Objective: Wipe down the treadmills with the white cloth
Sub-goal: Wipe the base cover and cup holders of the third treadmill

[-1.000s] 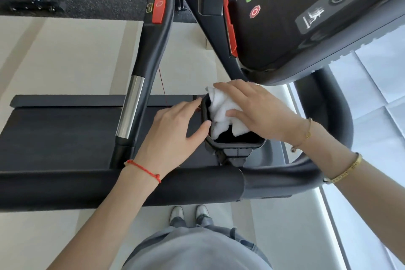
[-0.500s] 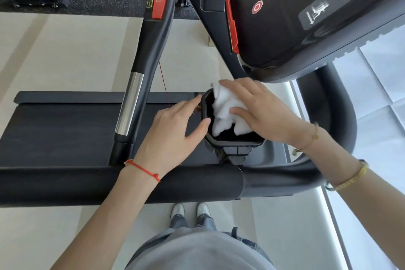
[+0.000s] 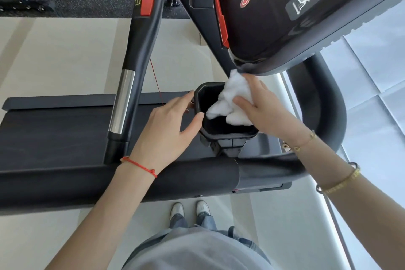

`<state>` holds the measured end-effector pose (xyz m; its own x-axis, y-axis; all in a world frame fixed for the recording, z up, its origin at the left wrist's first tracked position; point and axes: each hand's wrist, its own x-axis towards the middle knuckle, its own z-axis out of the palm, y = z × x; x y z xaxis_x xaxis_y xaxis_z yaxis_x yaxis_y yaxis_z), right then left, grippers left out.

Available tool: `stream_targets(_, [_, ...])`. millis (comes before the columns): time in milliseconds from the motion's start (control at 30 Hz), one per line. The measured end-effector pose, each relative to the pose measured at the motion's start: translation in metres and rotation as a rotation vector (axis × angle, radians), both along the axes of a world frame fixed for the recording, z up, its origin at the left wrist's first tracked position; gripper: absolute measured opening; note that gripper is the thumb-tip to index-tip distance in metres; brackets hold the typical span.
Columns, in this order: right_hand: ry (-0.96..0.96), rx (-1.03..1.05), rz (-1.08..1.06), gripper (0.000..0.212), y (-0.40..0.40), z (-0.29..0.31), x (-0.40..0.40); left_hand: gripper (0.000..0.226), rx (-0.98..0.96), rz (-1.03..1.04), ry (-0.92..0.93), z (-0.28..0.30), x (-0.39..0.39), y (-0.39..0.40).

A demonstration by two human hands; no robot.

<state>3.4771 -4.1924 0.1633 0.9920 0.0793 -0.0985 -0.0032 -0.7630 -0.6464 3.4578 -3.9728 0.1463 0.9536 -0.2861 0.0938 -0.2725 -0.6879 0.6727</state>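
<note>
A black treadmill fills the view, its console [image 3: 291, 9] at the top right and its belt [image 3: 54, 136] on the left. Below the console sits a black cup holder [image 3: 210, 132]. My right hand [image 3: 267, 109] grips the bunched white cloth [image 3: 232, 101] at the holder's far right rim, partly inside the opening. My left hand [image 3: 168, 129] holds the holder's left rim, thumb on the edge and fingers on its outer side.
A side handrail [image 3: 140, 50] with a red pad and a chrome section runs up on the left. A thick black crossbar [image 3: 153, 180] passes under both forearms. A curved handle [image 3: 328, 105] is at the right. My shoes [image 3: 189, 208] stand on pale floor below.
My right hand has lifted the cloth from deep inside the cup holder up to its far right rim, nearer the console's lower edge. My left hand has stayed on the holder's left rim.
</note>
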Motion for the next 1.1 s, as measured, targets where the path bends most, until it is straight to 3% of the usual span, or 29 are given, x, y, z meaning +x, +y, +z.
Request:
stream_targets(267, [-0.01,0.01,-0.069,0.058,-0.004,-0.011,-0.035,0.052,-0.034,0.015,-0.002,-0.002,0.002,0.0])
stream_targets(400, [-0.198,-0.272,0.136,0.06,0.002,-0.003,-0.01,0.051,-0.041,0.019,-0.022,-0.003,0.002,0.0])
stream_targets(500, [-0.352,-0.569,0.438,0.057,0.011,0.003,0.019,0.052,-0.027,0.024,-0.012,-0.004,0.002,0.0])
stream_targets(633, [-0.314,-0.599,0.724,0.051,0.022,0.012,0.047,0.052,-0.018,0.024,-0.009,-0.004,0.001,-0.001])
stream_targets(767, [-0.312,-0.574,0.667,0.054,0.009,0.011,0.039,0.054,-0.036,0.017,0.019,-0.003,0.001,0.0])
stream_targets(933, [-0.185,-0.326,0.445,0.055,-0.016,0.007,0.016,0.057,-0.017,0.003,0.015,-0.002,0.0,0.001])
stream_targets(1100, [-0.262,-0.467,0.539,0.049,0.005,0.008,0.031,0.058,-0.006,0.009,0.021,-0.004,0.001,0.0])
